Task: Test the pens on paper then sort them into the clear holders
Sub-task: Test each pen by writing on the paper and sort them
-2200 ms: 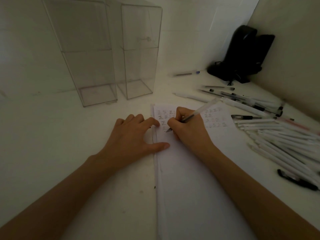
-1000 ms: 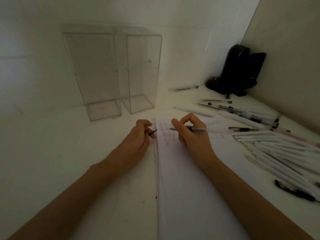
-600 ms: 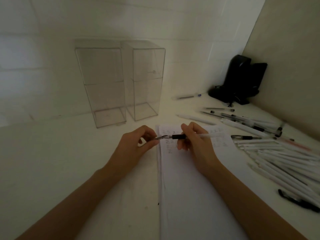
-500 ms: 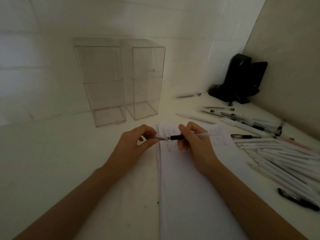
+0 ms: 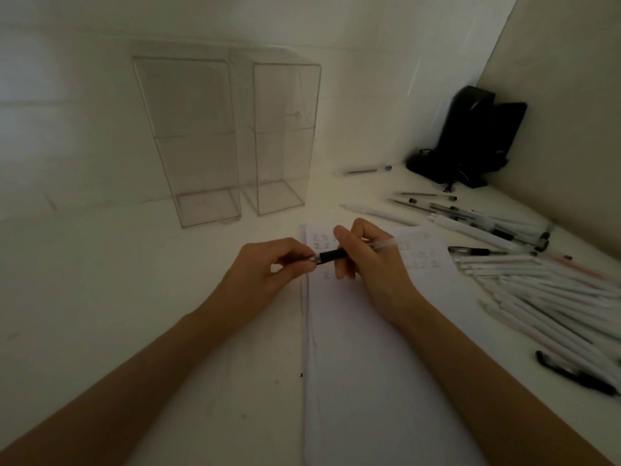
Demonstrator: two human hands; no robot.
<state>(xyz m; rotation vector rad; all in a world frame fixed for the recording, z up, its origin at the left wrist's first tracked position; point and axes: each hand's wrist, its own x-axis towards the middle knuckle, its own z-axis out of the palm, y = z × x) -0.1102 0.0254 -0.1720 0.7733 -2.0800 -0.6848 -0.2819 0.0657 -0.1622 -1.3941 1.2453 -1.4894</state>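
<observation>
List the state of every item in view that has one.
Clear-barrelled pen with black grip: held level between both hands.
Left hand: pinches pen's tip end.
Right hand: grips pen's barrel.
Left tall clear plastic holder: upright, empty.
Right tall clear plastic holder: upright, empty.
White paper sheet: flat, test marks at top.
Pile of white pens: loose on table.

A dim office or study nook: a white desk against a white tiled wall, a beige panel along its right edge, loose pens and written-on paper spread across it.
</observation>
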